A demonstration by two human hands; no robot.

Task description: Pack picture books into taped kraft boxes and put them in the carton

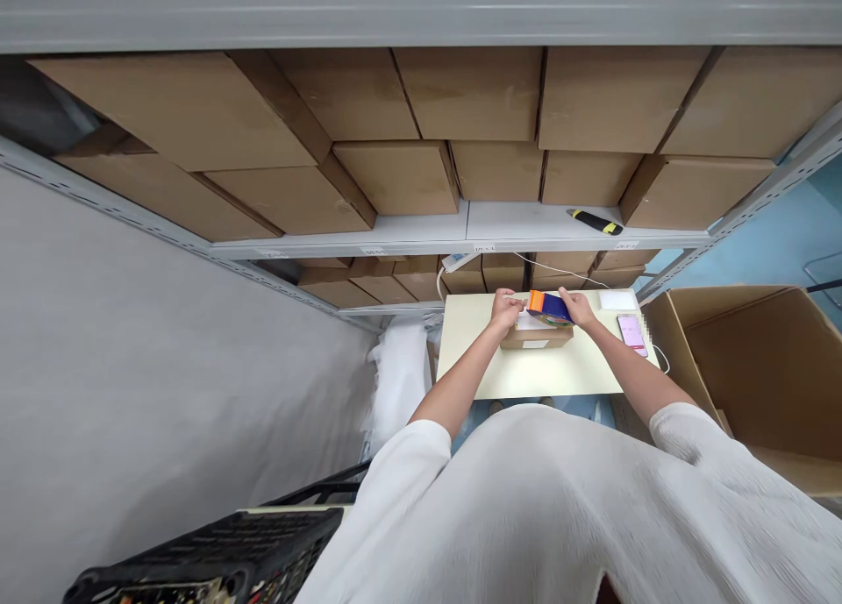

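My right hand (576, 308) is closed around the right end of an orange-and-dark-blue tape dispenser (551, 306), held over a small cardboard box (536, 337). The box sits on a pale yellow table (464, 358) and has a white label on its near side. Beside the dispenser's orange end, my left hand (506, 308) has its fingers pinched together at the box's left side. What lies between those fingertips is too small to make out. White paper or film shows on the box top beneath the dispenser, which partly hides it.
A phone (632, 334) and a white flat object (617, 300) lie at the table's right. A large open carton (684, 323) stands beyond. Shelves of cardboard boxes (500, 170) rise ahead, with a utility knife (595, 222) on one. A black crate (217, 543) is lower left.
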